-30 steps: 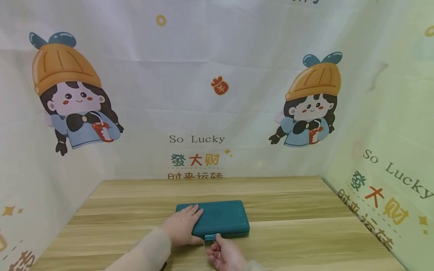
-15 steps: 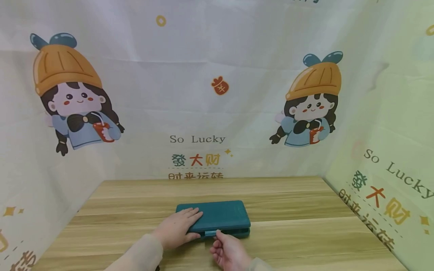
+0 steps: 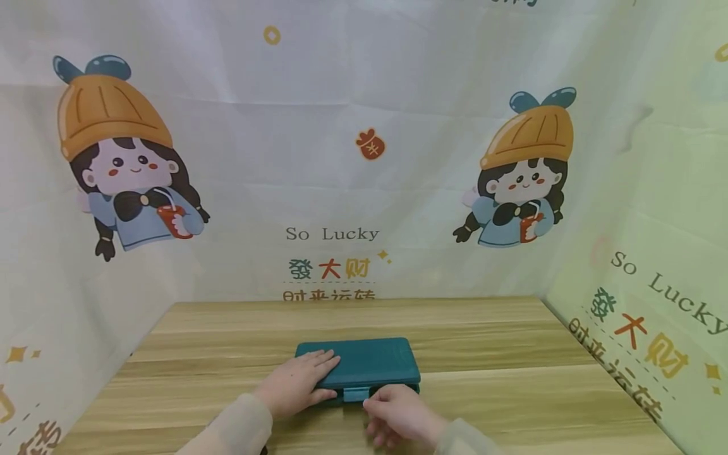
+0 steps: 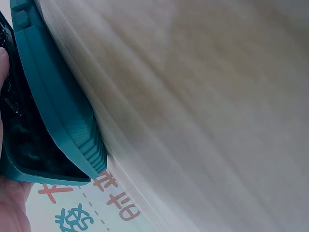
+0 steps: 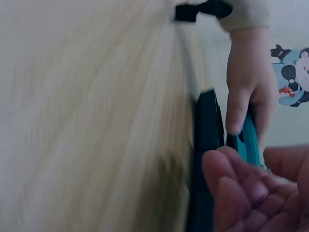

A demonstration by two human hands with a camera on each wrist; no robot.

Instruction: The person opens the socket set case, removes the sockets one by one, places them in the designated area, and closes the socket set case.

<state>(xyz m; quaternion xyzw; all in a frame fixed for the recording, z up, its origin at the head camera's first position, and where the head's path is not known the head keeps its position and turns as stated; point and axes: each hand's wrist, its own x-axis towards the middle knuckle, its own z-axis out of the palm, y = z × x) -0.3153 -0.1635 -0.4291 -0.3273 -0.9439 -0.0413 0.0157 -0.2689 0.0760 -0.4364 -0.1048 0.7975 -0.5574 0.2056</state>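
Observation:
A teal hard case [image 3: 372, 360] lies on the table with its lid slightly raised along the front. My left hand [image 3: 298, 382] has its fingers over the left of the lid and its thumb at the front gap, gripping the lid between them. In the left wrist view, the dark interior [image 4: 31, 130] shows small shiny bits, too dim to name. A lighter blue latch [image 3: 356, 395] hangs at the middle of the front. Just right of it, my right hand [image 3: 400, 411] is at the front edge, fingers loosely bent and thumb apart from them in the right wrist view.
The wood-grain table [image 3: 483, 354] extends around the case. A printed cloth [image 3: 421, 208] with cartoon figures hangs behind it and along both sides. A black strap [image 5: 205, 9] shows by the left sleeve in the right wrist view.
The lid has lifted a little at the front. My right hand has let go of the latch and shifted right along the edge. The left hand moved slightly left, its thumb now at the gap.

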